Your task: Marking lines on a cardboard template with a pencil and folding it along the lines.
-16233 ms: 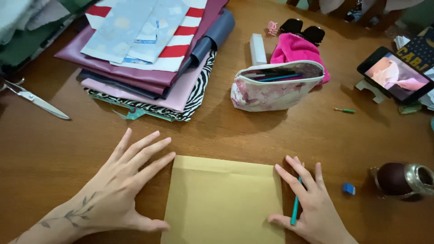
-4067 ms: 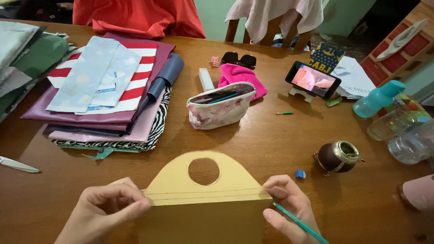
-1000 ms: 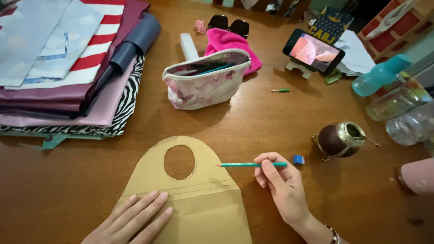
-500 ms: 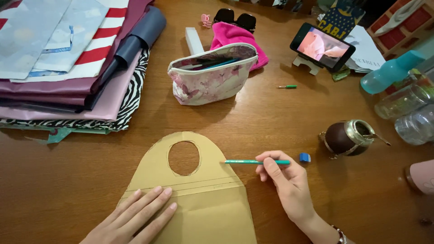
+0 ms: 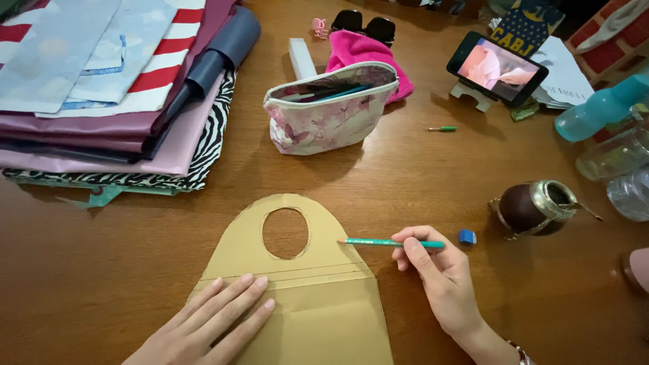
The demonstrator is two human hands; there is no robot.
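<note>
Resting flat, fingers spread: left hand point(image 5: 215, 321) on tan paper pattern point(image 5: 297, 290), low centre of wooden table point(image 5: 419, 176). Right hand point(image 5: 436, 274) pinches teal pencil point(image 5: 391, 242), tip at pattern's right edge. Blue sharpener point(image 5: 467, 236) just beside.

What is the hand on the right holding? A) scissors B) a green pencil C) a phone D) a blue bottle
B: the right hand pinches a green pencil, its tip at the edge of the tan cardboard, while the left hand lies flat on that cardboard.
</note>
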